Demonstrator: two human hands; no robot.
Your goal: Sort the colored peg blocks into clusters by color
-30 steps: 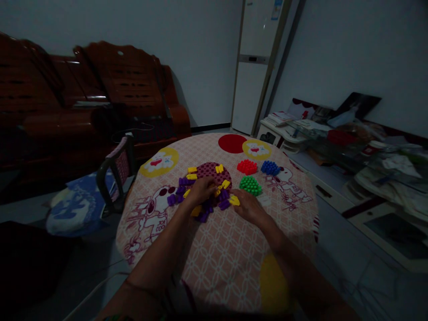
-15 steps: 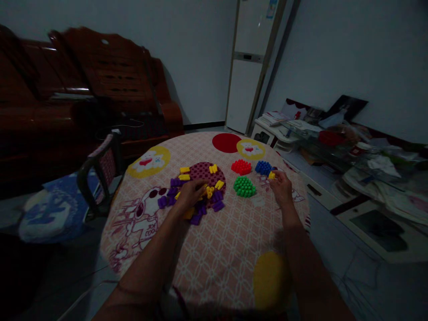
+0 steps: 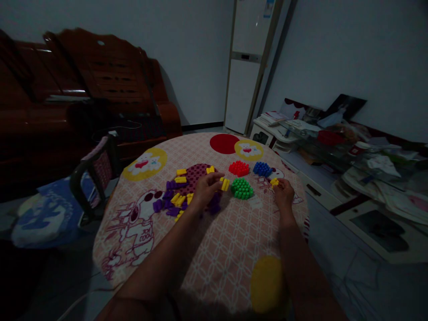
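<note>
My left hand (image 3: 206,191) is above the right side of a loose pile, its fingers closed on a yellow plastic toy block (image 3: 225,184) that looks like joined tubes. Around and under that hand lie purple blocks (image 3: 172,184) and more yellow blocks (image 3: 181,179). My right hand (image 3: 284,194), over the table's right side, pinches a small yellow block cluster (image 3: 274,182) between thumb and fingers. Between the hands sit a green knobbly cluster (image 3: 242,188), a red cluster (image 3: 239,168) and a blue cluster (image 3: 262,169), each made of blocks fitted together.
A patterned cloth covers the round table (image 3: 227,240). A chair (image 3: 96,178) stands at its left, with a wooden sofa (image 3: 110,80) behind. Along the right wall runs a low cabinet (image 3: 361,214) piled with papers, bags and a cup (image 3: 359,148).
My left hand has moved right from the middle of the pile, carrying a yellow block toward the green cluster. My right hand has drawn slightly away from the blue cluster with its yellow cluster.
</note>
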